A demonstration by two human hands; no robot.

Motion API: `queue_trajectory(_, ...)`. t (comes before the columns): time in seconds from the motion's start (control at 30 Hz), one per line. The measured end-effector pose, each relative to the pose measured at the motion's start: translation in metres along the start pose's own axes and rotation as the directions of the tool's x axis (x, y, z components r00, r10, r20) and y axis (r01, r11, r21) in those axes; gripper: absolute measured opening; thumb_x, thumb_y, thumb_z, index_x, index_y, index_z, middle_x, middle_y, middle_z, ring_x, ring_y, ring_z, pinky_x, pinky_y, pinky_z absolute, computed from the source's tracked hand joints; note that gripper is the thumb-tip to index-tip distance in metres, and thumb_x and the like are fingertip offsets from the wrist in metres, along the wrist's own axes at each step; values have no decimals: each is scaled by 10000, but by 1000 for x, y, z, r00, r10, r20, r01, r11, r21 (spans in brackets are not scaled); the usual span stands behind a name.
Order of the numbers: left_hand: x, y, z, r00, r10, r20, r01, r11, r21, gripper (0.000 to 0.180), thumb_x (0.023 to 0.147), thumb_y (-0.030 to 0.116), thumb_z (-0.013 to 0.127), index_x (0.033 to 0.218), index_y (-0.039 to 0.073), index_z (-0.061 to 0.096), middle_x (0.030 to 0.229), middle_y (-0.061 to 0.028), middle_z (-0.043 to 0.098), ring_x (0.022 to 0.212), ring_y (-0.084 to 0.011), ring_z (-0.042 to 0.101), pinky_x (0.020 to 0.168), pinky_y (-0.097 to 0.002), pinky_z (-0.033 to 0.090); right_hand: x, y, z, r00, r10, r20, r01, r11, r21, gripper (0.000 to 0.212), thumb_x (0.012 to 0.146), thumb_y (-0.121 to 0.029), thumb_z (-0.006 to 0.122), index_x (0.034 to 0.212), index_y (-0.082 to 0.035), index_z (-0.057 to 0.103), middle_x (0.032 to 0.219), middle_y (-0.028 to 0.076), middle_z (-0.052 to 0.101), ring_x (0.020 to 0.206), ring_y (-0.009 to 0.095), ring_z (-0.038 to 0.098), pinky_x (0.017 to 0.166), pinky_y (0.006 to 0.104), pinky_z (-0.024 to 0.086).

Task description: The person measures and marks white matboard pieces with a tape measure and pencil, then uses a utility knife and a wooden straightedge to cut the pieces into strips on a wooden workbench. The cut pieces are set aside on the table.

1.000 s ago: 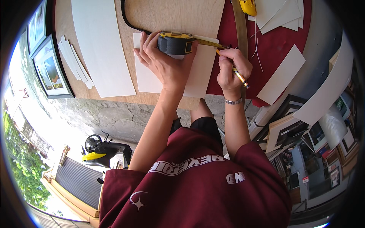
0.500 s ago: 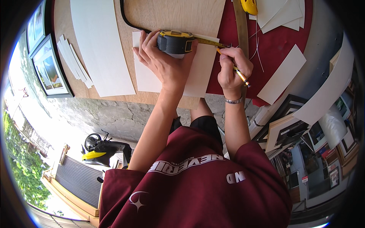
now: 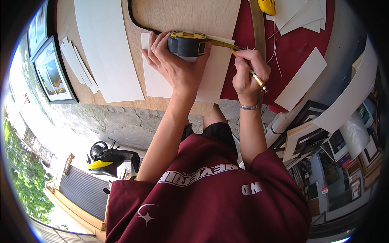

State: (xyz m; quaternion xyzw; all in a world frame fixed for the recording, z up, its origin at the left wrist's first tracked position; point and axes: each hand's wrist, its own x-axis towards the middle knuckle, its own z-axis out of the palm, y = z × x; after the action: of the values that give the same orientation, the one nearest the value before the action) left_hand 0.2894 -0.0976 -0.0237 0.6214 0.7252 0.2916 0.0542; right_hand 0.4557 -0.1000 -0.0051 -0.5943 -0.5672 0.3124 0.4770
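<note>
My left hand presses a black and yellow tape measure onto a white card sheet that lies on a plywood board. The yellow tape blade runs right from the case to my right hand. That hand grips a yellow pencil, its tip held at the blade near the sheet's right edge.
A long white card strip and a stack of thin strips lie to the left. Framed pictures lean at the far left. A red mat with more white cards lies to the right, frames below it.
Both hands stay in place on the tape measure and pencil; the right hand has shifted only slightly along the blade.
</note>
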Motion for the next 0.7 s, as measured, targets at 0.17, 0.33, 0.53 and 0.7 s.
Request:
queue_trajectory(0.17,0,0,0,1000,3,-6,-3,1000,-4,954,731,475,939,1398,66,392,1352,-121,543,1454,-434,415,1184,-704,154,0,1,1,1000,-24,-2,24,1000,-1,63,842,22,587,811,24,641,731,122,660,576,270,634,552,345,495)
queue_trajectory(0.33,0,0,1,1000,5,-9,-5,1000,-8,960,726,473,940,1402,63,396,1350,-118,543,1451,-436,415,1186,-697,155,3,-2,0,999,-33,19,33,999,-19,65,846,27,583,806,22,635,726,121,654,574,271,630,550,346,492)
queue_trajectory(0.53,-1,-1,1,1000,11,-15,-11,1000,-4,966,728,473,937,1414,62,396,1349,-119,543,1449,-439,414,1182,-693,153,3,-1,0,998,-56,13,56,998,-11,64,851,27,588,804,24,631,723,120,650,573,268,629,547,343,488)
queue_trajectory(0.7,-1,-1,2,1000,11,-20,-11,1000,-6,965,726,473,938,1412,60,399,1348,-121,543,1450,-439,412,1180,-697,155,4,-1,1,998,-67,18,68,998,-17,63,850,30,590,806,23,634,719,126,649,569,267,628,546,343,488)
